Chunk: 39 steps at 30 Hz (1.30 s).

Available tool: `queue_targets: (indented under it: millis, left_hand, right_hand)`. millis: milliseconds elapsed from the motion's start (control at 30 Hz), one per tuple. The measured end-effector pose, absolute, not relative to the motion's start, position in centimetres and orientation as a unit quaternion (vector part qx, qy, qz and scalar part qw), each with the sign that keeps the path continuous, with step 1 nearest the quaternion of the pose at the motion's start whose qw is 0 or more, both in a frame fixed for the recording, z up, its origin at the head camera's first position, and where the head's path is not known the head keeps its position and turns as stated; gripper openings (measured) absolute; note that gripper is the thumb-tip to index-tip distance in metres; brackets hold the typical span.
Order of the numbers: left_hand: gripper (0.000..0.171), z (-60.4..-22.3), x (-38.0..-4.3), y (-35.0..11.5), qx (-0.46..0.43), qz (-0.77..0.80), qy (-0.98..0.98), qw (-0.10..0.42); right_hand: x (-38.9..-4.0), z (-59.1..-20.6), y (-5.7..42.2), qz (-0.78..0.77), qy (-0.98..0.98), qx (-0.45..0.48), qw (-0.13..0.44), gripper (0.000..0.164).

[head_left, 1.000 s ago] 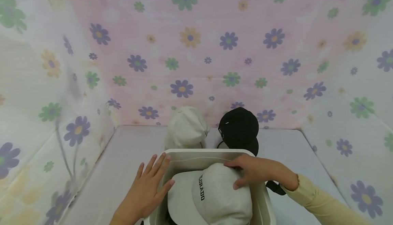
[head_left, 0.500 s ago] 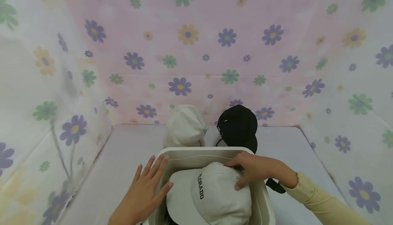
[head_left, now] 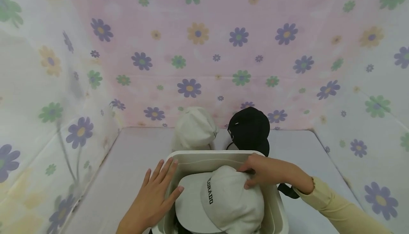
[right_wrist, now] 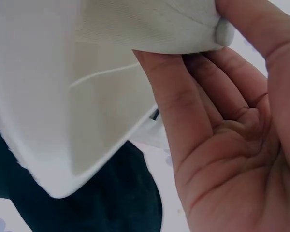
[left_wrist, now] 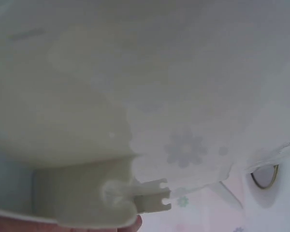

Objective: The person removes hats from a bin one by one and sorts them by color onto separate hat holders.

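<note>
A white cap [head_left: 236,205] with dark lettering lies in a white plastic bin [head_left: 217,152], its brim pointing left. My right hand [head_left: 268,172] pinches the top of its crown between thumb and fingers. In the right wrist view, the cap [right_wrist: 150,29] shows its top button beside my thumb, with the fingers [right_wrist: 176,92] under the fabric. My left hand [head_left: 153,195] lies with straight, spread fingers along the bin's left rim. The left wrist view is filled mostly by the bin's pale wall [left_wrist: 77,193]. Something dark shows under the cap's brim.
Behind the bin stand another white cap [head_left: 195,127], at left, and a black cap [head_left: 249,131], at right. A black piece [head_left: 288,190] shows at the bin's right side, by the right wrist. Flowered cloth walls [head_left: 204,49] enclose the white table [head_left: 137,145].
The right hand and the crown under it have shifted slightly, and the cap's top is a little more creased. The left hand stays at the rim. The head view has moved slightly.
</note>
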<state>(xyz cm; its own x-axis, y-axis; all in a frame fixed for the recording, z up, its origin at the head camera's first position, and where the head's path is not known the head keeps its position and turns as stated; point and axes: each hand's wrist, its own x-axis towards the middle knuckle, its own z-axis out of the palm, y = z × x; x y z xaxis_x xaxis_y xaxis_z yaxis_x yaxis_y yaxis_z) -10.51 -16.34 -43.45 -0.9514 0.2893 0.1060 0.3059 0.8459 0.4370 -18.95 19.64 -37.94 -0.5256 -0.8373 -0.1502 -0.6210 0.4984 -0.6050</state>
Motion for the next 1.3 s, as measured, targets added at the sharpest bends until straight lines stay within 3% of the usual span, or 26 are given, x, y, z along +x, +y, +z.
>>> queue_targets:
  millis: [500,933,1100,1300]
  left_hand:
    - [0.073,-43.7,-10.6,-16.2,-0.166,-0.226,-0.959,0.034]
    - [0.072,-43.7,-10.4,-16.4,-0.169,-0.244,-0.955,0.027]
    - [0.072,-43.7,-10.4,-16.4,-0.168,-0.246,-0.954,0.025]
    - [0.072,-43.7,-10.5,-16.5,-0.168,-0.247,-0.954,0.02]
  right_hand:
    - [-18.3,-36.6,19.8,-0.253,0.843,-0.438,0.183,0.007]
    - [-17.7,-37.0,20.7,-0.303,0.838,-0.437,0.124,0.024]
    - [-17.7,-37.0,20.9,-0.323,0.827,-0.451,0.085,0.025]
    - [-17.6,-36.5,20.8,-0.349,0.817,-0.451,0.08,0.026]
